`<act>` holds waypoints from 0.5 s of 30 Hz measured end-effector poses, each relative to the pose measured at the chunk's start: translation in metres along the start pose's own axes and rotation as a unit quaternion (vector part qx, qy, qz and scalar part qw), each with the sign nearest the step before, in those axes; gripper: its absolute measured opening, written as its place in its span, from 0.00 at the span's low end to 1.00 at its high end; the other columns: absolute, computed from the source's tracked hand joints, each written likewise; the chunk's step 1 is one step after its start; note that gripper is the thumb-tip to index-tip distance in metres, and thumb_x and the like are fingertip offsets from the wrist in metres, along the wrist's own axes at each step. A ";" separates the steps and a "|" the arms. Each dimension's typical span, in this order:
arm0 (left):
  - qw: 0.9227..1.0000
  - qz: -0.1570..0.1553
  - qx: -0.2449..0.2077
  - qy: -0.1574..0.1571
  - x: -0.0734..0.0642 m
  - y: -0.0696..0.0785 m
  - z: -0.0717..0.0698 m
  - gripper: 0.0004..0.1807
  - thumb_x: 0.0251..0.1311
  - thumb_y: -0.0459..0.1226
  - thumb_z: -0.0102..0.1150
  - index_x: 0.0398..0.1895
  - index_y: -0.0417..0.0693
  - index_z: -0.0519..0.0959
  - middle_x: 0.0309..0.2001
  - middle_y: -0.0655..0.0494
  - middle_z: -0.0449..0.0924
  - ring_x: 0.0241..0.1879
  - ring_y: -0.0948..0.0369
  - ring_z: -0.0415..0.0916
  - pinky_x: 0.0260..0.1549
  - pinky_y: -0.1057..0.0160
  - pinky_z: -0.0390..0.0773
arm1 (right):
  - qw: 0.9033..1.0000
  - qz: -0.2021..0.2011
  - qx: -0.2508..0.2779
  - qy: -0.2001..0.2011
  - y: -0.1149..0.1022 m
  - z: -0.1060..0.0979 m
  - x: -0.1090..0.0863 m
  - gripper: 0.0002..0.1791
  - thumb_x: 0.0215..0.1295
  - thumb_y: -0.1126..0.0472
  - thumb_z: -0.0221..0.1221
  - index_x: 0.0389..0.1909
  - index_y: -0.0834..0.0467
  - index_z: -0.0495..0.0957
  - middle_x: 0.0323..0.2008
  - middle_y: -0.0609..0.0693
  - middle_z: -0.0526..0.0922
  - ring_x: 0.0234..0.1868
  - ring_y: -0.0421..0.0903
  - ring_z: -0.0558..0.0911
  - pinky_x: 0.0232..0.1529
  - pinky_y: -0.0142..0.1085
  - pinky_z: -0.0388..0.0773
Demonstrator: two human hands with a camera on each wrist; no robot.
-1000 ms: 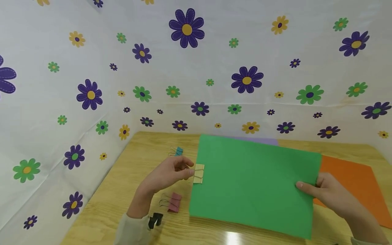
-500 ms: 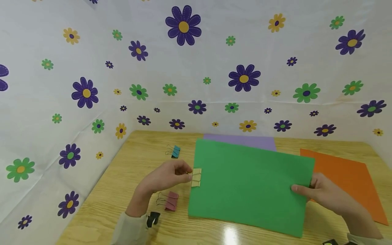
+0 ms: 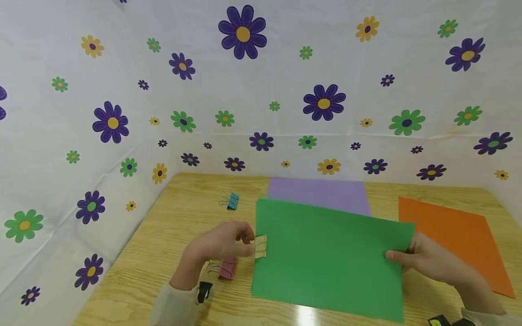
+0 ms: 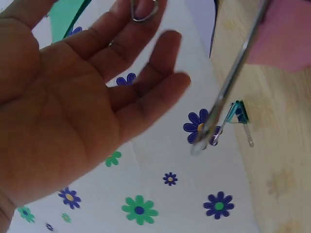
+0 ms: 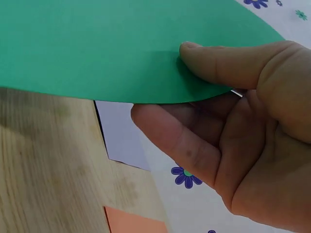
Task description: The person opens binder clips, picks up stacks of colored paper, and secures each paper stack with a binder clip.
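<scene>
Where right hand (image 3: 430, 261) pinches, green sheet (image 3: 328, 262), leftward

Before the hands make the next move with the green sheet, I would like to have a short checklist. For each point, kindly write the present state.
1. Right hand grips the green sheet: ok, thumb on the front, fingers behind.
2. Yellow clip sits at the sheet's left edge: ok.
3. Left hand is at the yellow clip: ok, fingertips at its wire handle.
4. Yellow clip bites firmly: cannot tell.
5. Green sheet lies flat: not ok, held up and tilted.
6. Pink clip is apart from the green sheet: ok.
</scene>
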State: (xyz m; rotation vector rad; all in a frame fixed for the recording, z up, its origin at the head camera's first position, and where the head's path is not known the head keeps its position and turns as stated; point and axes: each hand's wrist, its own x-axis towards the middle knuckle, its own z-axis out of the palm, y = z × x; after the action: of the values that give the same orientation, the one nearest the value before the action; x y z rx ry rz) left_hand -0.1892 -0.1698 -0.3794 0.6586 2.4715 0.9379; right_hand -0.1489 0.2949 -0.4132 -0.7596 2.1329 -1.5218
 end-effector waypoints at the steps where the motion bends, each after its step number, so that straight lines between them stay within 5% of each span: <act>1: 1.000 -0.005 0.020 0.007 0.000 0.002 0.002 0.10 0.60 0.36 0.62 0.42 0.43 0.77 0.40 0.54 0.77 0.38 0.59 0.71 0.39 0.58 0.74 | 1.000 0.000 -0.002 -0.001 0.001 0.001 0.000 0.16 0.76 0.69 0.48 0.57 0.76 0.67 0.45 0.55 0.86 0.42 0.45 0.86 0.35 0.45 0.85; 9: 0.992 -0.047 0.118 0.025 0.004 0.014 0.017 0.10 0.56 0.33 0.64 0.41 0.42 0.79 0.39 0.55 0.80 0.34 0.60 0.71 0.43 0.52 0.76 | 0.999 0.031 -0.032 0.014 0.004 0.006 0.004 0.23 0.76 0.66 0.49 0.60 0.81 0.59 0.44 0.65 0.83 0.38 0.45 0.86 0.32 0.44 0.85; 15: 0.989 -0.056 0.139 0.018 0.004 0.015 0.022 0.09 0.56 0.32 0.63 0.41 0.41 0.79 0.37 0.54 0.80 0.31 0.60 0.72 0.41 0.53 0.77 | 0.995 0.066 -0.073 0.009 0.007 0.009 0.010 0.20 0.75 0.62 0.52 0.53 0.79 0.68 0.39 0.56 0.85 0.33 0.39 0.83 0.29 0.39 0.83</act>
State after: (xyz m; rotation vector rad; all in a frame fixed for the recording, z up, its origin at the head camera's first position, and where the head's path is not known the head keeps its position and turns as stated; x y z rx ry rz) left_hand -0.1771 -0.1464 -0.3846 0.5866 2.6665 0.5740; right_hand -0.1522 0.2841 -0.4228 -0.6415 2.2790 -1.3205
